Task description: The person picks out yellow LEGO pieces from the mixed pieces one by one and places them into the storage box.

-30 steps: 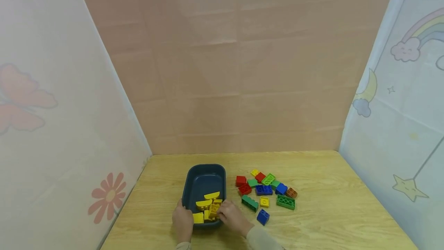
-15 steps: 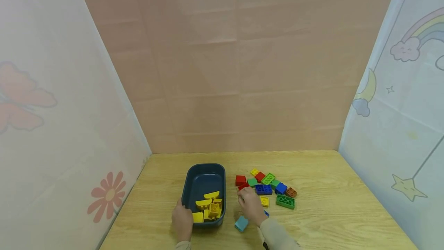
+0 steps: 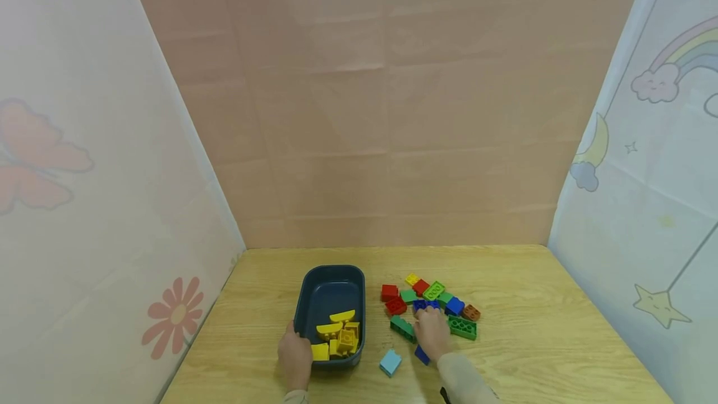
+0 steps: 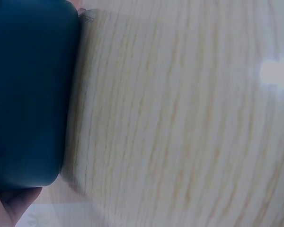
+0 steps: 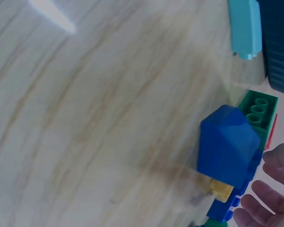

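Observation:
My left hand [image 3: 295, 357] holds the left side of a dark blue tray [image 3: 300, 304], near its front corner. In the left wrist view its wall [image 4: 31, 94] fills the left edge, with a bit of the hand [image 4: 12, 205] against it. Several yellow bricks [image 3: 329, 329] lie inside the tray's near half. My right hand [image 3: 433, 334] reaches over loose bricks, with a dark blue brick [image 3: 427, 305] just beyond its fingertips. In the right wrist view those fingers [image 5: 258, 208] are loosely bent with a gap and no held brick visible. A small yellow brick [image 5: 221, 190] shows partly behind a blue slanted brick [image 5: 227, 146].
A light blue brick [image 3: 391, 362] lies right of the tray. Red bricks [image 3: 396, 306], a long green brick [image 3: 402, 328], another green brick [image 3: 462, 327] and a brown brick [image 3: 471, 312] surround the right hand. Cloth walls enclose the wooden table [image 3: 521, 341].
My right hand let go of a yellow brick in the tray, then moved right, past the red and green bricks, over the loose bricks. The left hand stays on the tray.

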Action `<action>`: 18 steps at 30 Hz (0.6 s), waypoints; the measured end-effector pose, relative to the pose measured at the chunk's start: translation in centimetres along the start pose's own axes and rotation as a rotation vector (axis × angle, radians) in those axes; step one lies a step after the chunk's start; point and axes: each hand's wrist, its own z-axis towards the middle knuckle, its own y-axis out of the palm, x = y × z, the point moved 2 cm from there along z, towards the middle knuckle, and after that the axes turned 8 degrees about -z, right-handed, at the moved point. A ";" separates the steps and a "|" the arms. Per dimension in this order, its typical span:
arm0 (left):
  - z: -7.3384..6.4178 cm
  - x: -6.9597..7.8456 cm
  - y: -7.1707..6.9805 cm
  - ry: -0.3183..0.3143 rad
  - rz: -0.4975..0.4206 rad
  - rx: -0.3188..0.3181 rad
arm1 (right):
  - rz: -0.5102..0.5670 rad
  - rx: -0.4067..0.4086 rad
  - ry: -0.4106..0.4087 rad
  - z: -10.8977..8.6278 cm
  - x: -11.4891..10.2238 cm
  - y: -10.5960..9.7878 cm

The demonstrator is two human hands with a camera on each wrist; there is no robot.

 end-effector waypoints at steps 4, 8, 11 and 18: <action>0.1 -0.1 0.0 -0.011 0.010 -0.008 | 0.023 -0.044 0.013 -0.2 0.5 0.4; 0.0 0.0 -0.1 -0.001 0.013 -0.005 | 0.064 -0.080 0.038 -0.4 0.8 0.6; 0.0 0.1 -0.1 0.005 0.007 -0.006 | 0.090 -0.096 0.047 -0.5 1.0 0.6; -0.1 0.3 -0.2 0.000 -0.006 -0.012 | 0.082 -0.125 0.049 -0.7 1.1 0.8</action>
